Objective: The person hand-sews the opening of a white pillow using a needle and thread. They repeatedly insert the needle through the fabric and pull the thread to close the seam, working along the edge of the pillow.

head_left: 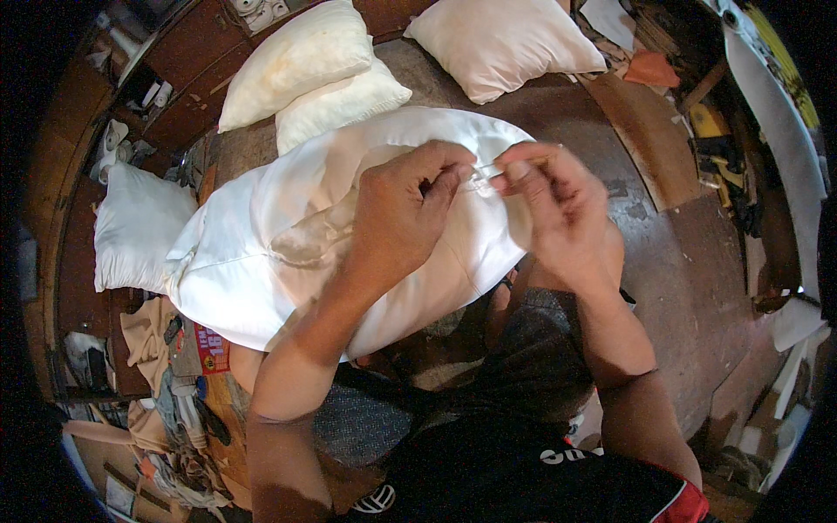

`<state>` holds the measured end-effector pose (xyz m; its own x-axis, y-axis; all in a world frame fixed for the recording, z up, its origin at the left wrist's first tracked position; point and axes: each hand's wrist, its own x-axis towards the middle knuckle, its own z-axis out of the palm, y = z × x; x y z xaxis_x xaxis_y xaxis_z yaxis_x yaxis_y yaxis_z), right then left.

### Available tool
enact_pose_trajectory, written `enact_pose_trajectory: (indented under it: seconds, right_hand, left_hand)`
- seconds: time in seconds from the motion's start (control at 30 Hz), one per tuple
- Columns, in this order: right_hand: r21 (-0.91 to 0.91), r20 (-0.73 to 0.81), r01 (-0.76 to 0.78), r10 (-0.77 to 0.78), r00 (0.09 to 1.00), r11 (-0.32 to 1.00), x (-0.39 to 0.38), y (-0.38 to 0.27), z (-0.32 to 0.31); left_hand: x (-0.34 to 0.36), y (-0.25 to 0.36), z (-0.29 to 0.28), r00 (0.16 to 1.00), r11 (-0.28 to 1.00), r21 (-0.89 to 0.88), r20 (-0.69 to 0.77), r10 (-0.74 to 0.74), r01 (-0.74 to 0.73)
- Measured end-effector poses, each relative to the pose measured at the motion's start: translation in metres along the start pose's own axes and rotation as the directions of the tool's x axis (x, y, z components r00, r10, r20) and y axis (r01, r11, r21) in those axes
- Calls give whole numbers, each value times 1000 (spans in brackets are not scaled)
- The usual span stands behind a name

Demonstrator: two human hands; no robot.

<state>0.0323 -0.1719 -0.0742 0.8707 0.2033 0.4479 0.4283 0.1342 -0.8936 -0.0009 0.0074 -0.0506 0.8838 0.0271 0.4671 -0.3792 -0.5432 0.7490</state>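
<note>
Across my lap lies a large, plump pillow in shiny white cloth (235,288), with a wrinkled, beige-looking patch near its middle. Above its far right end, my left hand (405,205) is closed in a pinch, thumb against fingers. Facing it from the right is my right hand (562,205), also pinching and slightly blurred. A thin pale strand (488,168) runs between the two sets of fingertips, just over a gathered bit of white cloth. Whether the strand is thread, a needle or a cloth edge is too small to tell.
Two stacked cream pillows (301,65) lie beyond my lap, with another pale pillow (506,44) to their right. A white pillow (139,227) leans at the left. Heaped cloth (179,427) sits lower left. A brown board (641,144) lies on the floor at right.
</note>
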Motion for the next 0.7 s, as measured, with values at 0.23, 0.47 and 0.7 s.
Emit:
enact_pose_trajectory:
  seconds: [0.23,0.47,0.7]
  right_hand:
    - [106,-20,-145,148,989,984,7,-4,-11]
    - [82,-21,-133,135,991,988,4,-6,-7]
    - [55,-4,-103,103,995,993,3,-4,-10]
  left_hand:
    - [3,17,-17,974,978,149,148,-169,146]
    - [-2,12,-14,983,984,158,152,-106,82]
    - [0,15,-12,978,980,181,176,-113,81]
